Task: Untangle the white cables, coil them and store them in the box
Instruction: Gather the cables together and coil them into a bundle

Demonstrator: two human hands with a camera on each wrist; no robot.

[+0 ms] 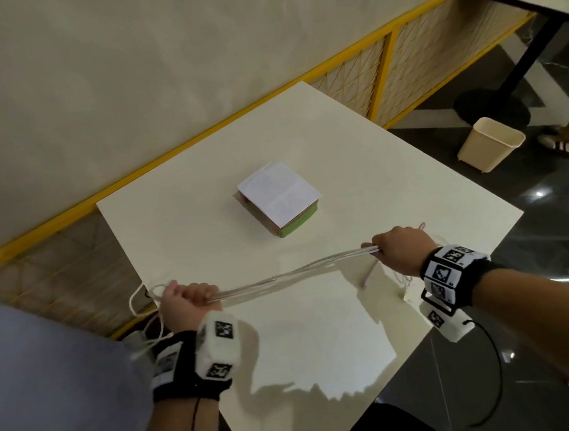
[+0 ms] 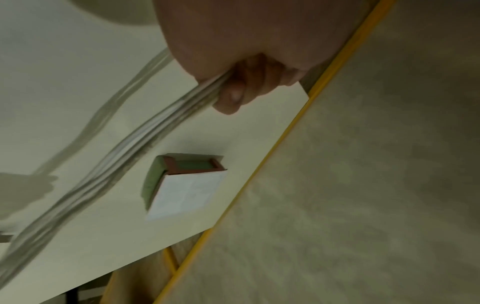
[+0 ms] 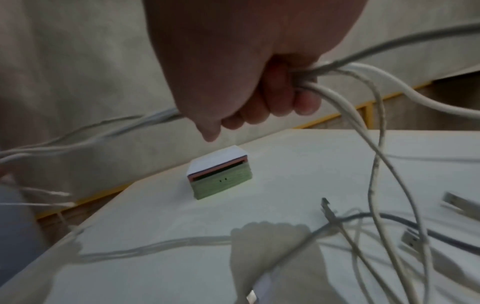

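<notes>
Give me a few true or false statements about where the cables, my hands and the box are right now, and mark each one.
1. Both hands grip the white cables, stretched between them. True: left hand, right hand.
2. The box sits on the table, beyond the cables. True.
3. The cables are already coiled inside the box. False: they hang in the air between the hands.
4. The wastebasket stands on the table. False: it is on the floor.
5. Loose cable ends trail past the right hand. True.
</notes>
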